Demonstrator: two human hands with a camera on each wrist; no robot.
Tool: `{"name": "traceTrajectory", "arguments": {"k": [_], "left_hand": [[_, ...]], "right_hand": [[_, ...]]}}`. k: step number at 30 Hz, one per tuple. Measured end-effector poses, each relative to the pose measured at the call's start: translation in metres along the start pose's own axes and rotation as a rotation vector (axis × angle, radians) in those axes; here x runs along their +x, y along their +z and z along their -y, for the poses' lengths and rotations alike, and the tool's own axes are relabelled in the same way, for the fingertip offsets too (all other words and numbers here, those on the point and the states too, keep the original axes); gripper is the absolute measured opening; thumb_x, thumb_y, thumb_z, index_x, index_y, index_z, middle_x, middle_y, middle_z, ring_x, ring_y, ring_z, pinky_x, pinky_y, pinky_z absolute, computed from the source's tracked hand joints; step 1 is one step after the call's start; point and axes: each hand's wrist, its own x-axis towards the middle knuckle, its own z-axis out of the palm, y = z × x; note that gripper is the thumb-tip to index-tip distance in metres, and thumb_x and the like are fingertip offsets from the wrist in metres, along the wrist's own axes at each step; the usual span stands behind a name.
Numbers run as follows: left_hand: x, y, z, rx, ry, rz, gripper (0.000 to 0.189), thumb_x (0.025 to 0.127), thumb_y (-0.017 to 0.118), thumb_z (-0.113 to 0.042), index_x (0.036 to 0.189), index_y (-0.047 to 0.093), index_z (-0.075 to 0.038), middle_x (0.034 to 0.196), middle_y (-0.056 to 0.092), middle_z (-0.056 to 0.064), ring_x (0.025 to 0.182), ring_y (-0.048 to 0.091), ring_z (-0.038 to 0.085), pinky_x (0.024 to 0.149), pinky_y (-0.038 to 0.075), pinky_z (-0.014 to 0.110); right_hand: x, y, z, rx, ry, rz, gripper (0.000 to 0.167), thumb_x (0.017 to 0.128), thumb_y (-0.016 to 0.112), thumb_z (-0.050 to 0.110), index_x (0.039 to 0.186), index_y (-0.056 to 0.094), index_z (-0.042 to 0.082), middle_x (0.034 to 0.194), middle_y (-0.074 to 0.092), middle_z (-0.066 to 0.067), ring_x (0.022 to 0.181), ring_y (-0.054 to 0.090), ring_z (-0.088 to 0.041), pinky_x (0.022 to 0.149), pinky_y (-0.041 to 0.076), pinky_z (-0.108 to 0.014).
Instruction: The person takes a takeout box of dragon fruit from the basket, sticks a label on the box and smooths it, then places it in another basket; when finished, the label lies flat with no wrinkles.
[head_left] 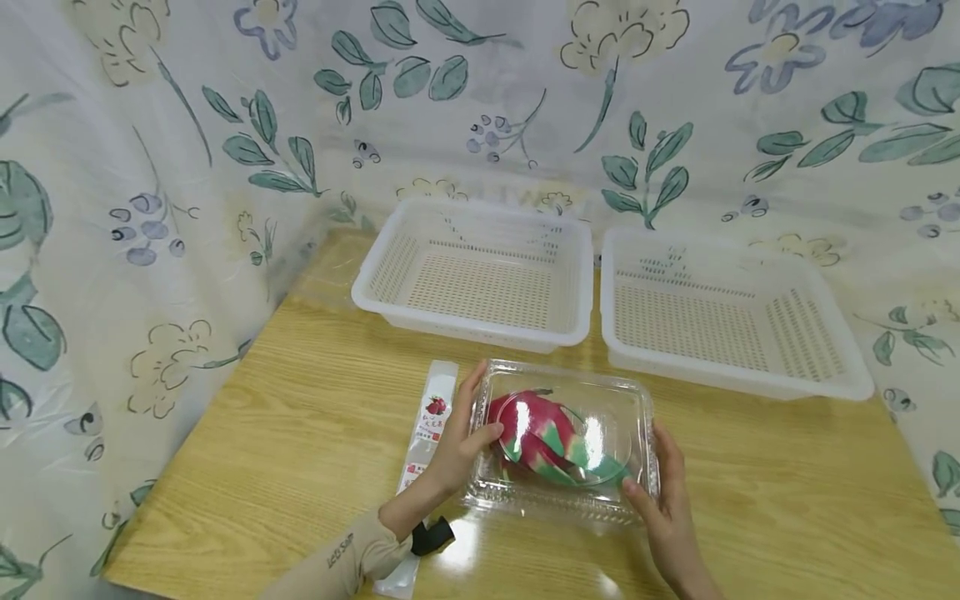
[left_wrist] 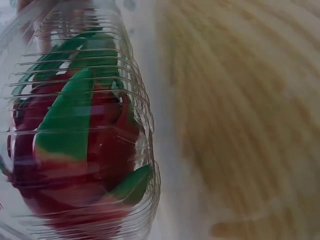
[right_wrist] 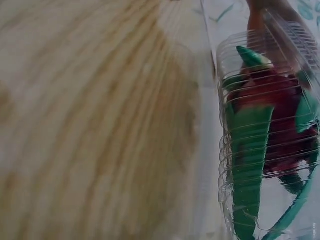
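A clear plastic clamshell box [head_left: 633, 408] with its lid down is held between both hands at the middle of the table. Inside lies a pinkish-red dragon fruit [head_left: 534, 429] with green scales, seen through the ribbed walls in both wrist views. My left hand [head_left: 457, 437] grips the box's left end, thumb on top of the lid and fingers along the far side. At the other end my right hand [head_left: 666, 504] holds the near right corner, thumb over the lid's edge and fingers behind the right side. In both wrist views, the box sits close over the wood-grain surface.
A strip of labels [head_left: 441, 383] printed with dragon fruit pictures lies left of the box, partly under the left forearm. Behind stand two white perforated baskets, one left [head_left: 480, 323] and one right [head_left: 738, 379]. A clear plastic sheet or lid [head_left: 330, 267] lies at the back left.
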Motion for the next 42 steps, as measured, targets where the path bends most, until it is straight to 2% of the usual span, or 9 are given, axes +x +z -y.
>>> {"name": "traceTrajectory", "arguments": {"k": [3, 7, 11, 15, 20, 26, 33, 37, 42], "left_hand": [[0.001, 0.001, 0.006, 0.035, -0.006, -0.002, 0.077, 0.086, 0.054, -0.009, 0.153, 0.017, -0.006, 0.162, 0.012, 0.018, 0.148, 0.007, 0.044, 0.113, 0.001, 0.071], [0.001, 0.001, 0.010, 0.094, -0.008, 0.008, 0.076, 0.086, 0.055, -0.012, 0.153, 0.020, -0.005, 0.162, 0.015, 0.018, 0.147, 0.011, 0.046, 0.113, 0.004, 0.071], [0.002, 0.000, 0.009, 0.143, -0.006, 0.043, 0.075, 0.088, 0.056, -0.015, 0.152, 0.019, -0.004, 0.162, 0.013, 0.020, 0.146, 0.016, 0.047, 0.114, 0.010, 0.069], [0.004, -0.002, 0.007, 0.159, -0.049, 0.096, 0.076, 0.091, 0.056, -0.017, 0.154, 0.014, -0.008, 0.163, 0.009, 0.016, 0.148, 0.014, 0.043, 0.117, 0.012, 0.063], [0.007, -0.006, 0.004, 0.194, -0.111, 0.146, 0.077, 0.094, 0.056, -0.020, 0.155, 0.010, -0.011, 0.164, 0.007, 0.011, 0.149, 0.012, 0.037, 0.120, 0.013, 0.055], [0.010, -0.015, 0.001, 0.288, -0.147, 0.248, 0.082, 0.098, 0.056, -0.028, 0.156, 0.000, -0.013, 0.164, 0.001, 0.013, 0.149, 0.010, 0.039, 0.119, 0.016, 0.057], [0.015, -0.041, -0.002, 0.432, -0.150, 0.388, 0.086, 0.095, 0.057, -0.043, 0.157, -0.001, -0.027, 0.165, 0.005, 0.004, 0.144, 0.028, 0.039, 0.110, 0.033, 0.061], [0.017, -0.057, -0.005, 0.442, -0.128, 0.436, 0.076, 0.098, 0.053, -0.042, 0.157, 0.008, -0.029, 0.164, 0.013, 0.004, 0.141, 0.035, 0.039, 0.107, 0.035, 0.064], [0.016, -0.074, -0.004, 0.499, -0.092, 0.407, 0.069, 0.097, 0.056, -0.038, 0.155, 0.023, -0.021, 0.161, 0.024, 0.011, 0.139, 0.038, 0.038, 0.106, 0.039, 0.060]], "right_hand": [[-0.001, 0.001, -0.005, -0.034, 0.025, -0.017, 0.073, 0.093, 0.050, -0.003, 0.155, 0.016, 0.016, 0.150, 0.026, 0.014, 0.131, 0.027, 0.009, 0.096, 0.031, -0.003], [-0.003, 0.003, -0.011, 0.018, 0.028, -0.022, 0.075, 0.092, 0.048, -0.005, 0.155, 0.014, 0.014, 0.152, 0.023, 0.015, 0.134, 0.024, 0.008, 0.104, 0.025, -0.007], [-0.004, 0.005, -0.015, 0.087, 0.035, -0.030, 0.077, 0.090, 0.047, -0.008, 0.155, 0.012, 0.013, 0.152, 0.023, 0.015, 0.135, 0.023, 0.005, 0.121, 0.013, -0.047], [-0.005, 0.004, -0.017, 0.056, 0.001, -0.019, 0.078, 0.090, 0.047, -0.007, 0.155, 0.010, 0.011, 0.158, 0.015, 0.000, 0.141, 0.012, 0.000, 0.105, -0.001, -0.078], [-0.004, 0.000, -0.019, -0.021, -0.026, 0.033, 0.078, 0.092, 0.046, -0.003, 0.156, 0.005, 0.015, 0.161, -0.002, -0.021, 0.143, 0.004, -0.002, 0.115, -0.004, -0.064], [0.001, -0.005, -0.020, -0.105, -0.128, 0.088, 0.072, 0.090, 0.049, -0.004, 0.153, 0.017, 0.009, 0.162, 0.005, -0.014, 0.144, 0.005, 0.001, 0.098, 0.002, -0.085], [0.006, -0.017, -0.007, -0.344, -0.042, 0.199, 0.067, 0.095, 0.056, 0.010, 0.153, 0.023, 0.021, 0.163, 0.006, -0.018, 0.140, 0.013, -0.059, 0.090, 0.020, -0.086], [0.007, -0.024, 0.001, -0.475, -0.031, 0.239, 0.068, 0.096, 0.057, 0.019, 0.154, 0.021, 0.024, 0.163, 0.008, -0.019, 0.137, 0.020, -0.062, 0.089, 0.025, -0.084], [0.008, -0.033, 0.003, -0.612, -0.103, 0.275, 0.068, 0.097, 0.056, 0.020, 0.155, 0.021, 0.023, 0.162, 0.012, -0.018, 0.134, 0.028, -0.059, 0.087, 0.028, -0.084]]}}
